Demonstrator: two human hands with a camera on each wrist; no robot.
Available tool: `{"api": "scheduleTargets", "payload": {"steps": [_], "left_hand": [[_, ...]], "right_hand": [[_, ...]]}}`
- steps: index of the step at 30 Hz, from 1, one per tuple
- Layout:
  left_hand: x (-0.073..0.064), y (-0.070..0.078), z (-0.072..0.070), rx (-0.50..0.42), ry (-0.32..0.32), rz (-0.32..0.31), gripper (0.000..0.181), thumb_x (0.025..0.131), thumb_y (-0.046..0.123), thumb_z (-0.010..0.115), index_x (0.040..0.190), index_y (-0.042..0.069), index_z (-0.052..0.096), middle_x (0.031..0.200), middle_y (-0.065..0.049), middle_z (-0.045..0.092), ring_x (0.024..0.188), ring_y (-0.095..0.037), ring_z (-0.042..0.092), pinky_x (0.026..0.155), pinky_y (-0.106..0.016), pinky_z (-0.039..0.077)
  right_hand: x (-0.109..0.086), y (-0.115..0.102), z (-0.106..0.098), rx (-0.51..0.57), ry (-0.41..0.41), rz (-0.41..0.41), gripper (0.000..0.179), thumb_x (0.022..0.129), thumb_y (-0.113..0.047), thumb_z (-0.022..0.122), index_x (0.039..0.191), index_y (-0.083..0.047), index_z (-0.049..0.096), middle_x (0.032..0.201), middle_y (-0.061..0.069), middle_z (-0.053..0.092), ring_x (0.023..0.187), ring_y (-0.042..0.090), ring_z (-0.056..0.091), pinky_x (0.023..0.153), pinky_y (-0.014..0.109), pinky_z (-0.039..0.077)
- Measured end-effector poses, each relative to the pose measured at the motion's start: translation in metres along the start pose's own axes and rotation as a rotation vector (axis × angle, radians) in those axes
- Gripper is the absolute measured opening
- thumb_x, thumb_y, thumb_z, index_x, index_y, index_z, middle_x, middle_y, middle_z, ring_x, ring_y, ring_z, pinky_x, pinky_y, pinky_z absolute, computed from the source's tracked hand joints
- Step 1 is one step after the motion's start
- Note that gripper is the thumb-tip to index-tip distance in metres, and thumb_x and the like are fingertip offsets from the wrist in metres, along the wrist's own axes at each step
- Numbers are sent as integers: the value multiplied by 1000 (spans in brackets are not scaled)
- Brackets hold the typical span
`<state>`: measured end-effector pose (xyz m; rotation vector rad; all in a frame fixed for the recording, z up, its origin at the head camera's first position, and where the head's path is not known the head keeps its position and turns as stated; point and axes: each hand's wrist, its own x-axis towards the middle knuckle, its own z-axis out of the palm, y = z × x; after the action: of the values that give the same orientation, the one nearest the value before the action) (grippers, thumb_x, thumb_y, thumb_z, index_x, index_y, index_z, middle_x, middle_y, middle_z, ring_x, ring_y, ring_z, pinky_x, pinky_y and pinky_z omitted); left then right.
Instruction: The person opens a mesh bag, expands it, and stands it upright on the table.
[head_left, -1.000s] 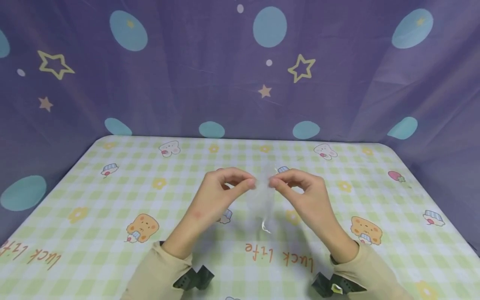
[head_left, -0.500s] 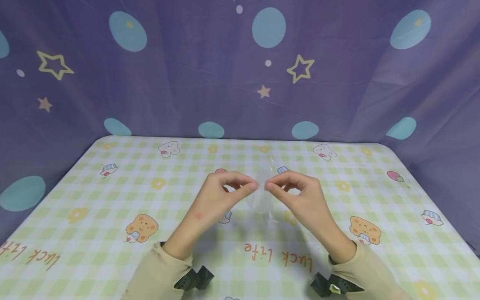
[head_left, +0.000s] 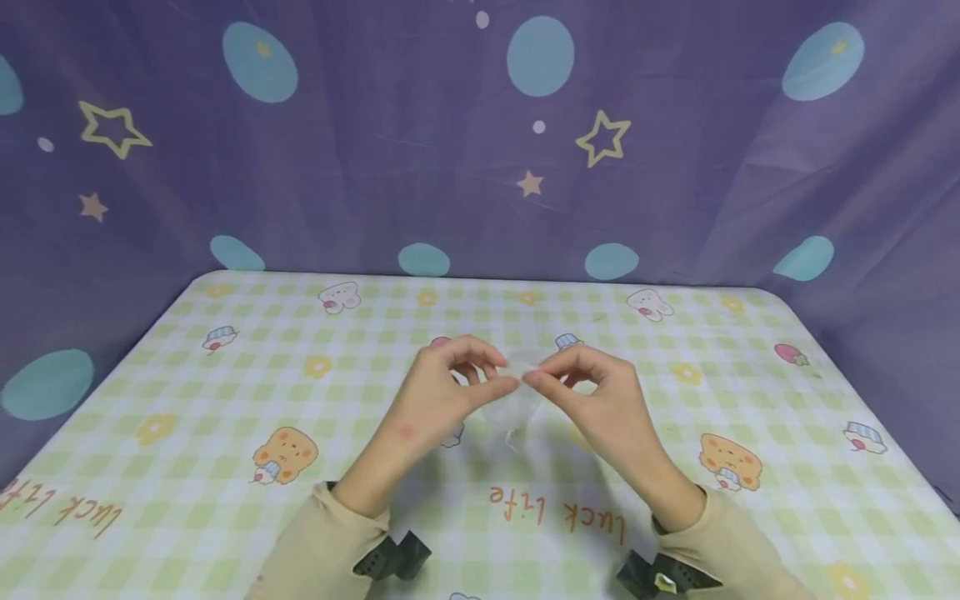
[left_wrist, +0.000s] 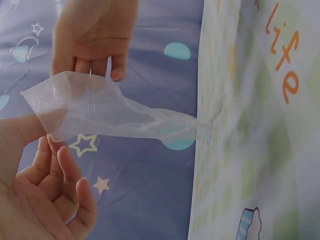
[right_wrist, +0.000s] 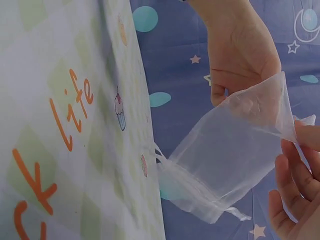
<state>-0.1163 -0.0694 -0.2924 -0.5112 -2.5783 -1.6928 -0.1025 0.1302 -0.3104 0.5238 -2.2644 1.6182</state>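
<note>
A sheer white drawstring pouch (head_left: 512, 412) hangs between my two hands above the table, its fabric see-through and thin. My left hand (head_left: 446, 387) pinches one side of it between thumb and forefinger, the other fingers loosely curled. From the opposite side my right hand (head_left: 600, 396) pinches it too, and the fingertips of both hands almost meet. In the right wrist view the pouch (right_wrist: 225, 147) spreads wide, with a gathered band and white cord ends toward the lower end. The left wrist view shows the pouch (left_wrist: 95, 107) narrower and bunched toward the table.
A table with a green-and-white checked cloth (head_left: 375, 317) lies beneath both hands, printed with cartoon figures and lettering. Behind it hangs a purple curtain (head_left: 420, 125) with stars and teal spots. Dark devices (head_left: 393, 557) sit at both wrists by the beige sleeves.
The hands have come closer together, nearly fingertip to fingertip. The pouch has shifted and now hangs mostly below the fingers, with less of it standing above them.
</note>
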Motion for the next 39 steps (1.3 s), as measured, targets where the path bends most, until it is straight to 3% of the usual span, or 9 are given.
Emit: {"api": "scheduleTargets", "payload": {"steps": [7, 13, 16, 19, 23, 27, 32, 39], "left_hand": [[4, 3, -6, 10, -107, 10, 25, 93, 31, 71, 113, 17, 73, 106, 4, 67, 96, -18, 58, 81, -38, 50], [3, 4, -9, 43, -56, 13, 16, 93, 30, 71, 101, 19, 79, 98, 10, 71, 95, -14, 57, 80, -38, 49], [3, 4, -10, 44, -21, 0, 12, 91, 28, 73, 98, 21, 79, 95, 11, 71, 93, -14, 57, 79, -38, 48], [2, 4, -10, 30, 8, -9, 9, 89, 26, 76, 95, 21, 79, 92, 10, 71, 91, -14, 57, 78, -38, 48], [0, 4, -7, -5, 6, 1, 5, 86, 22, 78, 91, 19, 78, 90, 7, 69, 89, -16, 57, 76, -37, 48], [-4, 2, -3, -19, -18, 3, 5, 87, 19, 78, 92, 18, 76, 89, 8, 69, 88, -17, 58, 76, -37, 48], [-5, 1, -4, -32, 19, -32, 11, 87, 20, 77, 97, 17, 74, 90, 7, 70, 87, -17, 60, 77, -37, 49], [-3, 2, -8, -32, 14, -4, 14, 87, 19, 77, 101, 16, 74, 90, 3, 69, 85, -17, 60, 76, -36, 49]], "right_hand": [[3, 1, -4, 14, 0, -24, 11, 84, -7, 79, 81, -12, 70, 82, 0, 71, 79, 14, 65, 71, 26, 50], [5, 0, -2, -10, -42, -31, 7, 85, -9, 78, 84, -12, 73, 82, -3, 71, 77, 14, 63, 71, 27, 50], [7, 0, -2, -34, -86, 25, 3, 89, -15, 75, 92, -13, 76, 86, -5, 72, 78, 14, 63, 73, 29, 50], [7, -1, -2, -41, -130, 98, 14, 95, -24, 70, 99, -14, 77, 88, -4, 72, 81, 15, 63, 76, 34, 49], [4, -2, 0, -37, -136, 136, 18, 96, -29, 67, 100, -14, 77, 88, -3, 72, 82, 16, 64, 79, 39, 49], [-1, -2, 0, -36, -88, 115, 11, 91, -26, 73, 91, -16, 78, 85, -7, 72, 81, 15, 64, 79, 34, 50], [-3, -2, -2, -32, -45, 69, 7, 88, -22, 77, 85, -15, 76, 81, -8, 71, 76, 14, 64, 75, 28, 50], [2, -3, -4, -31, 4, -17, 10, 84, -8, 80, 80, -12, 71, 80, -2, 70, 77, 12, 64, 71, 25, 50]]}}
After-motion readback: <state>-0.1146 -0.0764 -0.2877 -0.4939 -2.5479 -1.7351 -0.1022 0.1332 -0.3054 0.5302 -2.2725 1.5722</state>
